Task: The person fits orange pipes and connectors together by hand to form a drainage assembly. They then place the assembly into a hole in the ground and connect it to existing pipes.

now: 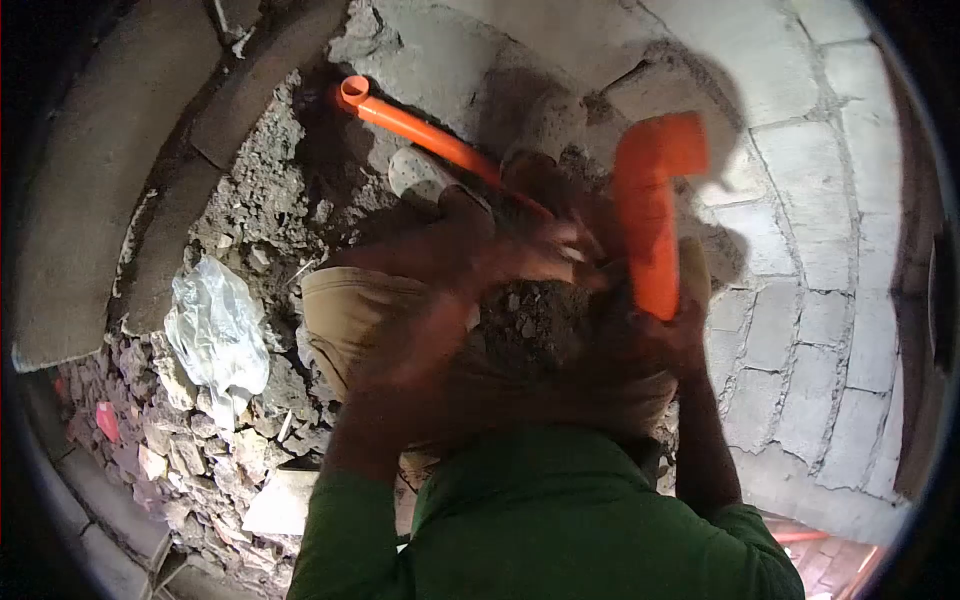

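Observation:
My right hand (665, 335) is closed round the lower end of a short orange pipe with an elbow (652, 225), held upright with its bent end at the top pointing right. My left hand (535, 250) reaches across between my knees, its fingers smeared by motion and pointing toward the short pipe. Just beyond it, a longer, thinner orange pipe (425, 133) lies slantwise on the ground, its open socket end at the upper left. The near end of that pipe runs down to the left hand, and I cannot tell whether the fingers grip anything.
A grey block wall (785, 350) curves along the right. Crumpled clear plastic (215, 330) lies on broken rubble (190, 450) to the left, near a small red scrap (107, 421). A concrete edge (120, 180) bounds the far left. A perforated shoe (420, 175) shows by the long pipe.

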`<state>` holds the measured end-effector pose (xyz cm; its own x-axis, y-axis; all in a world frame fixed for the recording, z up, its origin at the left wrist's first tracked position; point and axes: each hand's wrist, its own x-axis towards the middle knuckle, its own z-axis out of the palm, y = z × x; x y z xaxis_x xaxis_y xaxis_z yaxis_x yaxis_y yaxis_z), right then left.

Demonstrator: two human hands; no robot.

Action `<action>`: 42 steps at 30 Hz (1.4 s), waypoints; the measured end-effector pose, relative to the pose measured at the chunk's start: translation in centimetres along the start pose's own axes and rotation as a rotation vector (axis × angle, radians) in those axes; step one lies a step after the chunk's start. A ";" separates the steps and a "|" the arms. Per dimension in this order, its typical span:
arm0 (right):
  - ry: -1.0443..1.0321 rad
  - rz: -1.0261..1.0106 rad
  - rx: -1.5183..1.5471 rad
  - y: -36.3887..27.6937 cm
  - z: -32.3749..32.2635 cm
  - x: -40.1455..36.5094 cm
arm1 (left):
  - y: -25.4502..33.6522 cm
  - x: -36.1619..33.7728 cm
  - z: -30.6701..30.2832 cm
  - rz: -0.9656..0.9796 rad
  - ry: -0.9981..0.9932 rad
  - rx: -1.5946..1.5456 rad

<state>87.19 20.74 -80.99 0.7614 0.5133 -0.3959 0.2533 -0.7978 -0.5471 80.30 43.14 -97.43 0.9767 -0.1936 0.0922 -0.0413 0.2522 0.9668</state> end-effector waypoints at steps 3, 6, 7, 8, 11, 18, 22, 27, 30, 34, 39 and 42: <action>0.149 -0.282 -0.035 2.4 -3.4 2.2 | 0.9 -3.6 -10.3 -0.302 0.339 -0.041; 0.190 -0.412 -0.139 1.9 -4.7 4.2 | -4.2 -6.0 -20.5 -0.372 0.940 -0.150; 0.176 -0.209 -0.131 1.6 -4.7 4.9 | -7.5 -7.2 -23.6 -0.238 1.044 -0.237; 0.160 -0.010 -0.125 1.7 -4.6 5.6 | -12.1 -8.6 -26.3 -0.097 1.144 -0.322; 0.064 -0.180 -0.098 4.7 -5.1 7.1 | -22.5 -11.5 -32.6 0.039 1.181 -0.233; -0.023 0.016 -0.101 4.5 -5.8 9.2 | -20.0 -5.2 -37.7 0.003 1.409 -0.439; -0.054 0.075 -0.017 5.3 -6.0 10.7 | -23.2 -2.4 -40.3 0.043 1.407 -0.690; -0.089 0.095 -0.077 3.9 -4.8 12.9 | -27.0 -1.4 -41.7 0.384 1.428 -0.803; -0.118 0.012 -0.065 0.4 -1.0 16.4 | -24.2 -1.7 -39.3 0.408 1.419 -0.864; -0.371 -0.145 0.135 -8.4 6.1 21.8 | -25.3 -1.9 -39.1 0.490 1.347 -0.866; -0.703 -0.255 0.380 -5.5 15.4 29.4 | -23.1 -2.1 -37.3 0.673 1.241 -1.127; -0.667 -0.135 0.301 -3.3 19.7 31.8 | -24.6 -2.5 -38.1 0.676 1.158 -1.148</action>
<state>98.78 45.94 -106.32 0.1868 0.7600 -0.6225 0.0713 -0.6424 -0.7630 86.86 73.58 -130.51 0.5078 0.7982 -0.3241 -0.8063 0.5728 0.1474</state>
